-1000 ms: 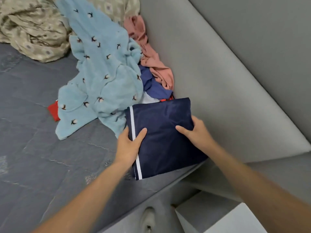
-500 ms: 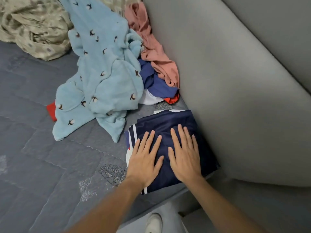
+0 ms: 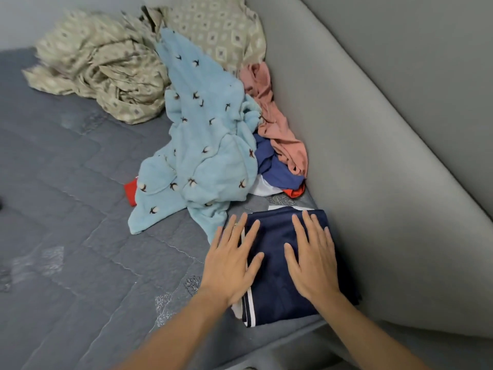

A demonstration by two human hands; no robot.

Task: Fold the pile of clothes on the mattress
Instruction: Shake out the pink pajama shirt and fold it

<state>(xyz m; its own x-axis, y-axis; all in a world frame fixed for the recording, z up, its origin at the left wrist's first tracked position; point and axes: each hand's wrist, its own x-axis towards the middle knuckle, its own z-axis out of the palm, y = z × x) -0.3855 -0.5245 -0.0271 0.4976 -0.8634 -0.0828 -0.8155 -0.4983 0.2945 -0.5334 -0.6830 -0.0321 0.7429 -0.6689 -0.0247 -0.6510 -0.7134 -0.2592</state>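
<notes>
Soft, even light; wide-angle bending at edges, slight motion blur.

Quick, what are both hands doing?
Left hand: open, flat on the folded navy garment.
Right hand: open, flat on it too.

both bare forearms reach forward from the bottom of the view, side by side. the left hand [image 3: 231, 265] lies palm down, fingers straight and spread, the thumb angled out to the right. the right hand [image 3: 312, 259] lies palm down just beside it, fingers straight and closer together, thumb pointing left toward the other hand. the two hands are near each other but apart. both press flat on what lies beneath them, nothing gripped.
</notes>
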